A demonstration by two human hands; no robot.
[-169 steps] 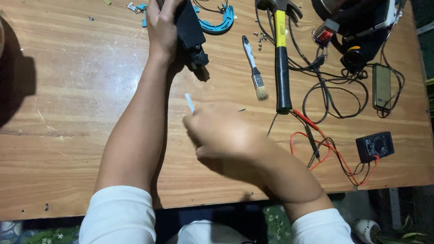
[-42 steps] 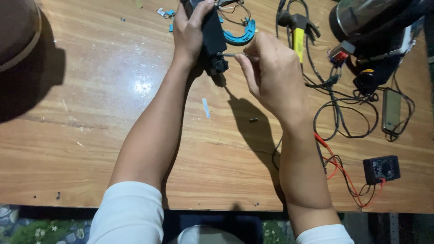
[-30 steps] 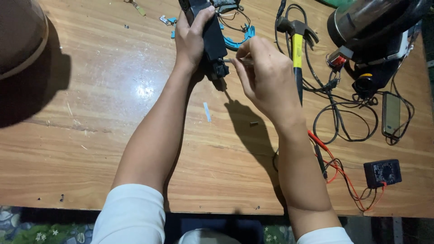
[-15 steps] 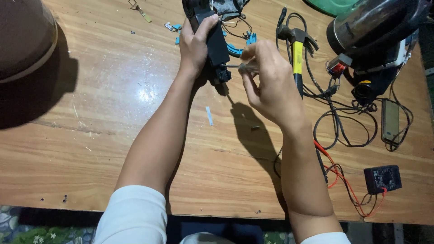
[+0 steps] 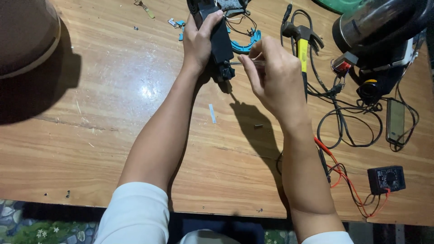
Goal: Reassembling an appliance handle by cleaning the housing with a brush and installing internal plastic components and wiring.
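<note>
Wooden table point(image 5: 113, 135) fills the frame. Top centre, the left hand point(image 5: 201, 38) wraps its fingers around a black device point(image 5: 220, 43); the right hand point(image 5: 275, 77) pinches a thin tool point(image 5: 246, 64), its tip at the device's lower end. Hammer point(image 5: 302, 54) just right — multimeter point(image 5: 385, 179) lower right.

The right hand point(image 5: 275, 79) has been raised from the bare wooden tabletop point(image 5: 113, 113) to the lower end of the black plastic device point(image 5: 220, 43), where a thin clear-handled tool point(image 5: 251, 63) is now held against it. The small white strip point(image 5: 212, 113) has been left lying on the tabletop.
</note>
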